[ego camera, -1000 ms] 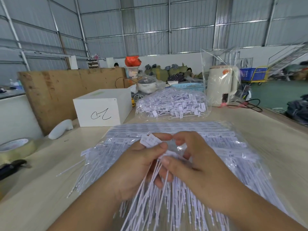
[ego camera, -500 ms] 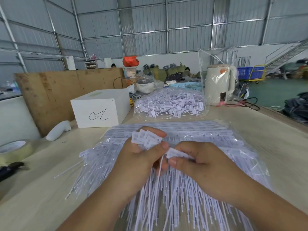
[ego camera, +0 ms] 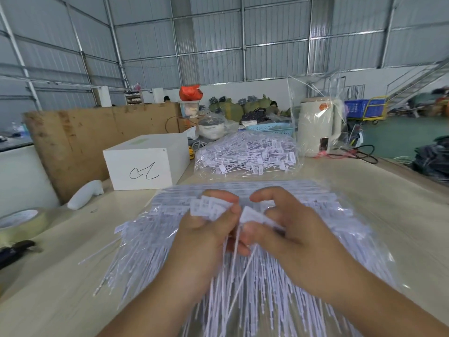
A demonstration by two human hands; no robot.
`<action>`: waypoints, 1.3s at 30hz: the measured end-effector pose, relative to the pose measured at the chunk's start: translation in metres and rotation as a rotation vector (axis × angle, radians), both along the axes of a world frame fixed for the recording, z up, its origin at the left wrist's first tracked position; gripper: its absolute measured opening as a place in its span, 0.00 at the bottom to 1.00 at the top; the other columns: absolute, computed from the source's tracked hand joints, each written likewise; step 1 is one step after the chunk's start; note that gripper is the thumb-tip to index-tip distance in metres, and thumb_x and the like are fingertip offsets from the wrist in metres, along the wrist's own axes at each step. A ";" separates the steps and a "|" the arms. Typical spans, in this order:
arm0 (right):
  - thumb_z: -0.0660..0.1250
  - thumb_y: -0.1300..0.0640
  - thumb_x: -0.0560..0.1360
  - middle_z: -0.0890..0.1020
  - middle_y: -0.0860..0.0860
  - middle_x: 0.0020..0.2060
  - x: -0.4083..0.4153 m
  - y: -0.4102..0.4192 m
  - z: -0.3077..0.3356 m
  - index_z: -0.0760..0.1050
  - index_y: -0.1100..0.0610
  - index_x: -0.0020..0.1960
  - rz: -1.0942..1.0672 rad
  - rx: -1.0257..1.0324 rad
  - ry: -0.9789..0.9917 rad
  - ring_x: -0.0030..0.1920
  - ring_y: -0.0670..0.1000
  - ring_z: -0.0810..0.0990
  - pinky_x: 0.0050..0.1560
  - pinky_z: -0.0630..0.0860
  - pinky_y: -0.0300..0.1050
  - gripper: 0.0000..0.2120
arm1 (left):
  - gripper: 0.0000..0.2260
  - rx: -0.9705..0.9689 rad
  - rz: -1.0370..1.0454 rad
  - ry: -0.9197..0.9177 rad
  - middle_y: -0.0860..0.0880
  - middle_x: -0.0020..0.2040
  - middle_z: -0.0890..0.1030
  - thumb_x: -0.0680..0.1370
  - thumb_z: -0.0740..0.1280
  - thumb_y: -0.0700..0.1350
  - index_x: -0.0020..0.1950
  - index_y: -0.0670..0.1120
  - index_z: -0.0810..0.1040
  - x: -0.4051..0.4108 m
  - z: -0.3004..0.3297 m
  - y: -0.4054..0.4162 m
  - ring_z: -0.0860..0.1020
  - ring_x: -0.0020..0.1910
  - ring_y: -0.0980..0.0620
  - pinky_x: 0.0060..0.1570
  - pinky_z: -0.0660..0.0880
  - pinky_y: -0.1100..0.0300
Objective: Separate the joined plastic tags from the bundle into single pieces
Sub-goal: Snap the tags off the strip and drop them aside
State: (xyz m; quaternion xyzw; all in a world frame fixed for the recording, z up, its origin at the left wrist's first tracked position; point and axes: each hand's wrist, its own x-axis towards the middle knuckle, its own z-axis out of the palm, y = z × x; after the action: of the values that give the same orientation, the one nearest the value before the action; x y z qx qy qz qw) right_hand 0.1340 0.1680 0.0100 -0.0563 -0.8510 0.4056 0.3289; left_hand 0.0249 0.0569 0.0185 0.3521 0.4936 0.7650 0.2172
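Left hand [ego camera: 206,237] pinches the joined strip [ego camera: 209,207] above its thumb; right hand [ego camera: 286,237] pinches one tag [ego camera: 251,215] beside it. Pull crooked and the tail may snap or tangle.

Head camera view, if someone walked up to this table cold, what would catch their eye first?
Probably the two hands at centre: the left hand grips a small bunch of white tags while the right hand pinches a single tag beside it, above a big spread bundle of tags covering the near table. Next, the clear bag of loose tags farther back, with the white box marked in pen to its left.
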 end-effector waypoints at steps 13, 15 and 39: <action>0.64 0.38 0.71 0.83 0.43 0.38 0.002 0.000 -0.002 0.61 0.35 0.65 -0.031 0.128 -0.134 0.33 0.42 0.80 0.34 0.75 0.39 0.24 | 0.07 -0.093 -0.102 0.191 0.40 0.40 0.84 0.67 0.73 0.40 0.40 0.51 0.82 -0.007 -0.006 -0.004 0.82 0.37 0.44 0.36 0.78 0.55; 0.65 0.35 0.67 0.82 0.41 0.37 0.001 0.001 -0.001 0.66 0.37 0.61 -0.033 0.110 -0.163 0.33 0.42 0.80 0.32 0.73 0.37 0.24 | 0.08 -0.070 -0.065 0.160 0.41 0.39 0.84 0.67 0.75 0.38 0.40 0.50 0.83 -0.012 -0.004 -0.005 0.83 0.38 0.44 0.37 0.80 0.55; 0.65 0.42 0.76 0.70 0.48 0.29 0.011 0.014 0.007 0.80 0.49 0.41 0.178 -0.035 -0.377 0.32 0.50 0.69 0.36 0.65 0.46 0.13 | 0.05 -0.183 -0.236 0.217 0.42 0.33 0.81 0.68 0.73 0.37 0.38 0.46 0.81 -0.025 -0.001 -0.011 0.79 0.26 0.50 0.23 0.71 0.65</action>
State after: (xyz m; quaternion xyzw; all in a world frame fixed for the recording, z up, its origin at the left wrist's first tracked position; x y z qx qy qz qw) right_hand 0.1452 0.1823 0.0175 -0.0615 -0.8918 0.4301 0.1258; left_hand 0.0001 0.0461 0.0171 0.4669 0.5368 0.6437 0.2820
